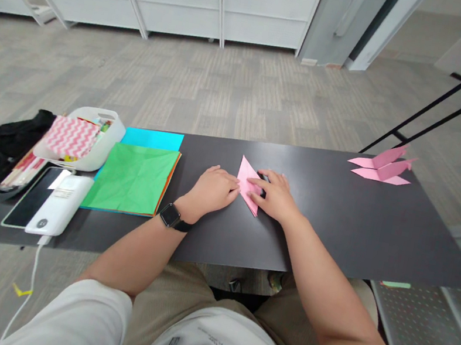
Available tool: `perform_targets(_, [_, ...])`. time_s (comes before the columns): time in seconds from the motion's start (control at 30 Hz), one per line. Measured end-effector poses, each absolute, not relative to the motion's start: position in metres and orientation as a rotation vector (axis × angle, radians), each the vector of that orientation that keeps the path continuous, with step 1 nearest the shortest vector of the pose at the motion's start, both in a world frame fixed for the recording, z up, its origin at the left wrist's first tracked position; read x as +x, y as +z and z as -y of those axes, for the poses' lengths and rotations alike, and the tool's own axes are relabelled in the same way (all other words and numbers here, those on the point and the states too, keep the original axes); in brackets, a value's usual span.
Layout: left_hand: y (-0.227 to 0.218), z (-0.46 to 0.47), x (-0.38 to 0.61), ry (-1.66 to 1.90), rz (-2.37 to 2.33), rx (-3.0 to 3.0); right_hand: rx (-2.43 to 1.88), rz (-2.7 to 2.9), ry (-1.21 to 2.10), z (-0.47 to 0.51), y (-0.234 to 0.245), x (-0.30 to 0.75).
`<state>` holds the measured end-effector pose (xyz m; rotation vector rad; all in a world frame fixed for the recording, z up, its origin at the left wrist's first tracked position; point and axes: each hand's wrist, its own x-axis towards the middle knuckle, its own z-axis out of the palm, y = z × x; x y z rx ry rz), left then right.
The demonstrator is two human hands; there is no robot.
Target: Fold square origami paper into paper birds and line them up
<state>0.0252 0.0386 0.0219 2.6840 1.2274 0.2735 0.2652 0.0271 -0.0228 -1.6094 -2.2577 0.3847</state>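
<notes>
A pink folded paper (pixel 247 178), a narrow pointed shape, lies on the dark table in front of me. My left hand (pixel 216 188) rests flat at its left edge, with the fingertips touching the paper. On the other side, my right hand (pixel 275 197) lies over the paper's right part, fingers spread and pressing down on it. Something small and black shows beneath the right fingers; what it is I cannot tell. Neither hand grips the paper.
Pink folded paper figures (pixel 385 167) stand at the table's far right. To the left are a stack of coloured paper with a green sheet (pixel 136 176) on top, a white basket (pixel 105 144), a phone (pixel 31 200) and a white power bank (pixel 59 205) with a cable.
</notes>
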Motion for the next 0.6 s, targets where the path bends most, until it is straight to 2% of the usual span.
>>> perform_targets(0.6, [-0.004,-0.045,0.035,0.374,-1.402,2.653,-1.611,2.237,0.413,-0.030,-0.025,0.266])
